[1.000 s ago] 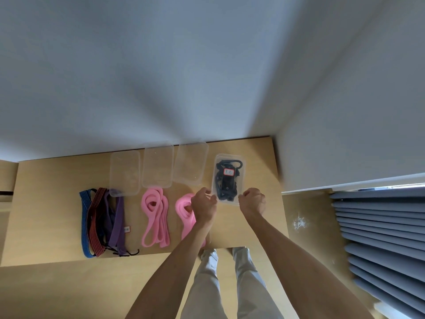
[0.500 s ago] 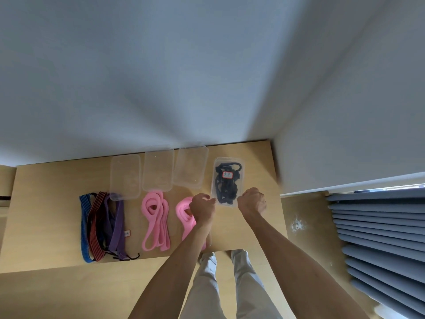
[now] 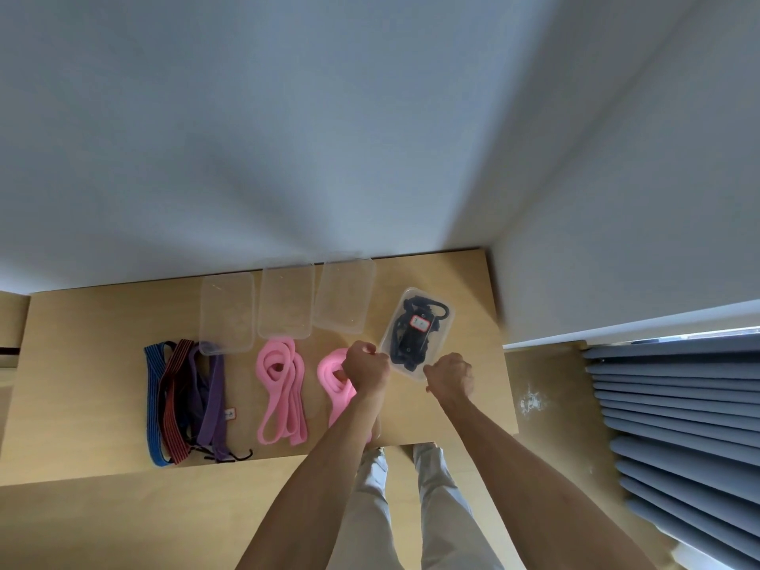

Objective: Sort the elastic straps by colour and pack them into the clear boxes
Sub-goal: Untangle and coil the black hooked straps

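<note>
From the head camera, the left hand [image 3: 366, 366] and the right hand [image 3: 449, 375] each gripped a near corner of the clear box [image 3: 416, 333] holding black straps [image 3: 411, 337], tilted on the desk [image 3: 82, 364]. Pink straps [image 3: 281, 390] lay left of it, below three clear boxes [image 3: 283, 300].

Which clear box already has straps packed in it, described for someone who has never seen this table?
On the light wooden table, four clear plastic boxes stand in a row along the far edge by the wall. Take the rightmost one, the clear plastic box with black straps, turned at an angle. It alone holds anything and shows a small red-edged label; the other three look empty.
</note>
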